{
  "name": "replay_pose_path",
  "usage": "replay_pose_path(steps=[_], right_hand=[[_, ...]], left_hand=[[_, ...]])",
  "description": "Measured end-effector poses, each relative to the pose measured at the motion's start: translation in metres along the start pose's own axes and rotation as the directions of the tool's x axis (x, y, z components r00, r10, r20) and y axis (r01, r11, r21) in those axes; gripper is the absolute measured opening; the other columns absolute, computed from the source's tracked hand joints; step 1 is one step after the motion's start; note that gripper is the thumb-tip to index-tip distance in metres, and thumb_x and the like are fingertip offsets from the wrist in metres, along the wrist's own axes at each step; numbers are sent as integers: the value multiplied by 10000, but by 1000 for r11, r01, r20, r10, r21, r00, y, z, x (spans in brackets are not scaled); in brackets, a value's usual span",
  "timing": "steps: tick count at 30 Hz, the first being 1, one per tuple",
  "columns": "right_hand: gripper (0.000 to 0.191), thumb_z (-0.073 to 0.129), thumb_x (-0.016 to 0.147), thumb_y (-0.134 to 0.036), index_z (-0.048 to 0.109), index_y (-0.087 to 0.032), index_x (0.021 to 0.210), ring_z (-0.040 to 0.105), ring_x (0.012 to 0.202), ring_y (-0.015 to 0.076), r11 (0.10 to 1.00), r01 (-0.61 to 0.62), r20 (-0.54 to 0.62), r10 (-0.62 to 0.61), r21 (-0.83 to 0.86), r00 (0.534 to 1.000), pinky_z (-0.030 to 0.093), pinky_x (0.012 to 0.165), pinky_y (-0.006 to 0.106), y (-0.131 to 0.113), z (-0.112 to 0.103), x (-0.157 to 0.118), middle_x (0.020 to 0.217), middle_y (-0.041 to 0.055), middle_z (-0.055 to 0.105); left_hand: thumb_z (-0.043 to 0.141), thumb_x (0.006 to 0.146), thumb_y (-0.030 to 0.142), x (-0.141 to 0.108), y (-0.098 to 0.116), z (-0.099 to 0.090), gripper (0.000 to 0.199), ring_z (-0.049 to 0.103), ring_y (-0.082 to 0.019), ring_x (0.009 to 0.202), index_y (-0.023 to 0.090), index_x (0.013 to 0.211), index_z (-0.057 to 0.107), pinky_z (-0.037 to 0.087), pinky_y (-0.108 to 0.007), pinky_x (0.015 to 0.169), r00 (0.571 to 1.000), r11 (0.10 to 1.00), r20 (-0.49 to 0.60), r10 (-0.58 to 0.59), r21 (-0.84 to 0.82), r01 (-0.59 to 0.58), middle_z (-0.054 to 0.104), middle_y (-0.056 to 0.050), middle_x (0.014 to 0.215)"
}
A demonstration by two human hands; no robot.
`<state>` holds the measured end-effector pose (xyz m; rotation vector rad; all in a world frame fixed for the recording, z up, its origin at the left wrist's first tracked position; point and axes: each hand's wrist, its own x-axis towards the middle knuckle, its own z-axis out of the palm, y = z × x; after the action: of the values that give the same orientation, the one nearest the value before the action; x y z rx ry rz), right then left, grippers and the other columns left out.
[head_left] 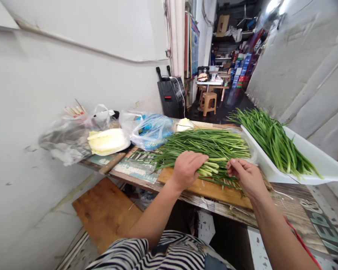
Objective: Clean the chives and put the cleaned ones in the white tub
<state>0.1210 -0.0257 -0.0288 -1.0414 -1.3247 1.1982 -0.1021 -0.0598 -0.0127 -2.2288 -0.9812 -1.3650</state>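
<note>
My left hand (187, 170) is closed around a small bunch of garlic chives (210, 169), whose pale cut ends point right. My right hand (245, 174) is just beyond those ends, thumb and fingers pinched together; what is between them is too small to make out. Behind both hands lies a broad pile of green chives (211, 142), stems to the right. A wooden board (222, 193) shows along the front, under the bunch. To the right, more chives (276, 142) rest in a white plastic tub (323, 159), their leaves hanging over its far left edge.
On the table's left are a halved napa cabbage (109, 141), a wooden handle (111, 164), a blue-tinted plastic bag (152, 129) and a greyish bag (64, 138). A black wheeled case or speaker (170, 95) stands behind. Farther back is a brown stool (209, 103).
</note>
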Motion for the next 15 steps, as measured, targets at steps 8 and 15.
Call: replay_pose_path(steps=[8,15], right_hand=[[437,747,624,-601,664,-178,694,533,536,120,986,-50,32,45,159,998,473,509,269,-14,73,29,661,42,640],[356,727,682,-532,673,-182,713,519,543,105,995,97,16,-97,13,995,472,526,253,-31,75,32,700,33,662]], left_hand=[[366,985,257,-1,14,-14,294,586,-140,754,182,1041,644,406,-297,677,978,984,165,124,110,-143,718,-61,892],[350,991,241,0,16,-20,305,581,-140,746,169,1048,641,408,-299,683,981,987,160,110,101,-127,710,-72,879]])
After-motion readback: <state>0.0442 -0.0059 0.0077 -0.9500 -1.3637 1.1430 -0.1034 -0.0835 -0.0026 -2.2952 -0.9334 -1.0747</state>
